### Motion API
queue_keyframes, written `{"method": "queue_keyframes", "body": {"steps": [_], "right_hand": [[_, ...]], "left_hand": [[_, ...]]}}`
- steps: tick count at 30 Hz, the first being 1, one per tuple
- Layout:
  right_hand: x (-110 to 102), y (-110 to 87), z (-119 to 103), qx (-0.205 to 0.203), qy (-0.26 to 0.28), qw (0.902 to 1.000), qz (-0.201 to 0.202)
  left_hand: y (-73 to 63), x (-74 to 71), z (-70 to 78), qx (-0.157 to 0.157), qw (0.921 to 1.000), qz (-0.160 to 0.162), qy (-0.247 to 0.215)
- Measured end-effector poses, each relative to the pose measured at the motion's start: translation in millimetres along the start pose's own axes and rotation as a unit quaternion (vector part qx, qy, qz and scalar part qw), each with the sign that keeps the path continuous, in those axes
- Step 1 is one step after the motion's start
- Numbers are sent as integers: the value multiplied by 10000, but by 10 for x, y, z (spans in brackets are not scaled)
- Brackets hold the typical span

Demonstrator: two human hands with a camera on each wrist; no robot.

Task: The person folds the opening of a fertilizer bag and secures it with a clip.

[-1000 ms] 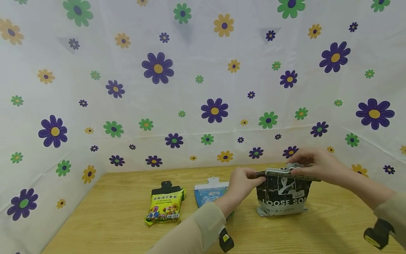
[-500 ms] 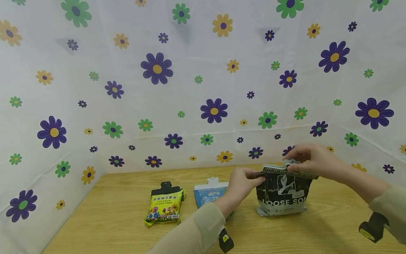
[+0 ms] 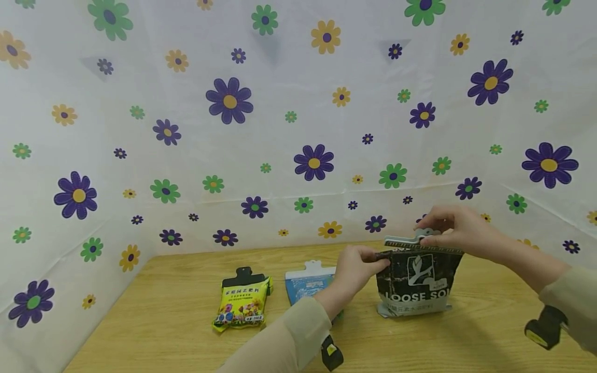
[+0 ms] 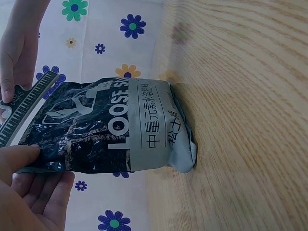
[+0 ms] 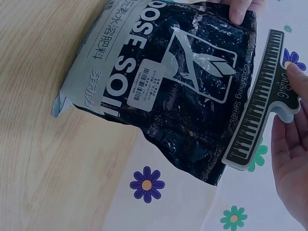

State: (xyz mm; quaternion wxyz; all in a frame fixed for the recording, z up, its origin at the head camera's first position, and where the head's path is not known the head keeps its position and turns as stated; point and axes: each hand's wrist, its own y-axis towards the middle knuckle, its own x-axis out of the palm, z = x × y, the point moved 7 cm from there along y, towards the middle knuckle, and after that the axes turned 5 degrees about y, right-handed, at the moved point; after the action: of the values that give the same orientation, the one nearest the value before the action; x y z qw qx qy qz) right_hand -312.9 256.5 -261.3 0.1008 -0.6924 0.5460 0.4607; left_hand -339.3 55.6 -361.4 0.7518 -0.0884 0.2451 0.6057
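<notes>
A black and grey bag marked "LOOSE SOIL" (image 3: 412,290) stands upright on the table at the right. My left hand (image 3: 354,272) pinches its upper left corner, thumb (image 4: 21,156) on the front and fingers behind. A wide clip with a piano-key pattern (image 5: 257,101) is at the bag's top edge, mostly above it; whether its lower end in the right wrist view still touches the bag I cannot tell. My right hand (image 3: 468,235) squeezes the clip's handles between thumb and fingers.
Left of centre lies a yellow bag (image 3: 244,305) with a black clip (image 3: 243,277). Beside it is a blue bag (image 3: 303,287) with a white clip (image 3: 310,270), partly hidden by my left arm. A flowered cloth (image 3: 280,129) rises behind the wooden table (image 3: 154,321).
My right hand has lifted the piano-key clip up and slightly left, off most of the bag's top edge. My left hand keeps its grip on the corner, and the bag stays in place.
</notes>
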Motion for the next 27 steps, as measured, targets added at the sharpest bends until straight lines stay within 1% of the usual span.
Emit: {"method": "queue_keyframes", "body": {"steps": [4, 6, 13, 21, 24, 27], "right_hand": [[6, 8, -3, 2, -35, 10000, -61], [6, 5, -19, -64, -115, 9999, -82], [-2, -10, -99, -530, -296, 9981, -60], [-4, -25, -191, -1095, -409, 9931, 135], [-4, -24, -213, -1211, -511, 9911, 208], [-3, -16, -223, -1221, -582, 9906, 207]], "left_hand": [[-12, 0, -14, -5, 10000, -7, -16], [-14, -1, -16, -22, 10000, 1, -19], [-9, 0, -21, -95, 9999, 25, -49], [-6, 2, -11, -47, 9999, -11, -115], [0, 6, -7, -7, 10000, -15, -87], [3, 9, -5, 14, 10000, -26, -69]]}}
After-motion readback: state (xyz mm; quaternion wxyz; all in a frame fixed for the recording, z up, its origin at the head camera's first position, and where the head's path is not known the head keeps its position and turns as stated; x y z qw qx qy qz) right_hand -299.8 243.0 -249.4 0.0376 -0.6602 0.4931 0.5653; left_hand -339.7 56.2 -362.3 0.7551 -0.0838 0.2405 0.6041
